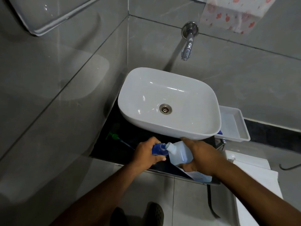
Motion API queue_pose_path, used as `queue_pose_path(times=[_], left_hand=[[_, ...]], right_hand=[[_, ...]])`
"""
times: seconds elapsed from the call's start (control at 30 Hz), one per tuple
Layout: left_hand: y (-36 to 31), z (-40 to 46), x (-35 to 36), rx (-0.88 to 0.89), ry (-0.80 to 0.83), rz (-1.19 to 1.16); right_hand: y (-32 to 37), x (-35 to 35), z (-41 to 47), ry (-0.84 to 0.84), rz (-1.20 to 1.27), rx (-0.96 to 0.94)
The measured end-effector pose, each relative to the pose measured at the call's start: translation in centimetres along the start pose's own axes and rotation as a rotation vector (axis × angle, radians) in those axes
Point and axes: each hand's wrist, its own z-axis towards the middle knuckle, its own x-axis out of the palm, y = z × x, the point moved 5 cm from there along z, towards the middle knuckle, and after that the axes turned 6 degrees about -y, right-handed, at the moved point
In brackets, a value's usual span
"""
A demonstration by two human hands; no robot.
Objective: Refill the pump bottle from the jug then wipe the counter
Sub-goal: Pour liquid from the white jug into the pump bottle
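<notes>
My left hand (149, 151) grips a clear pump bottle (160, 149) holding blue liquid, its mouth open with no pump on it. My right hand (201, 156) holds a translucent jug (180, 153) of pale blue liquid, tilted to the left. The jug's spout touches the bottle's mouth. Both are held just above the dark counter (123, 149), in front of the white basin (168, 103). A green pump head (114, 136) with its tube lies on the counter to the left of my left hand.
A chrome wall tap (187, 44) hangs over the basin. To the right of the basin stands a white tray (234, 126). A white appliance (254, 181) stands lower right. Grey tiled walls close in on the left and behind. A shoe (154, 212) shows on the floor below.
</notes>
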Motion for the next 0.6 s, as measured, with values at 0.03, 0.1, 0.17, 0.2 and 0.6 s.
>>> queue_pose_path(times=[0.03, 0.1, 0.17, 0.2, 0.6], left_hand=[[0.0, 0.0, 0.0, -0.002, 0.003, 0.001], [0.1, 0.0, 0.0, 0.000, 0.004, 0.007], [0.1, 0.0, 0.0, -0.001, 0.002, 0.007], [0.1, 0.0, 0.1, -0.003, 0.001, 0.007], [0.2, -0.1, 0.1, -0.016, 0.007, 0.005]], right_hand=[[-0.1, 0.0, 0.1, 0.009, -0.050, 0.005], [-0.3, 0.0, 0.3, 0.042, -0.135, 0.018], [-0.3, -0.2, 0.6, 0.046, -0.184, -0.001], [-0.2, -0.3, 0.8, 0.042, -0.203, -0.015], [1.0, -1.7, 2.2, 0.079, -0.247, -0.034]])
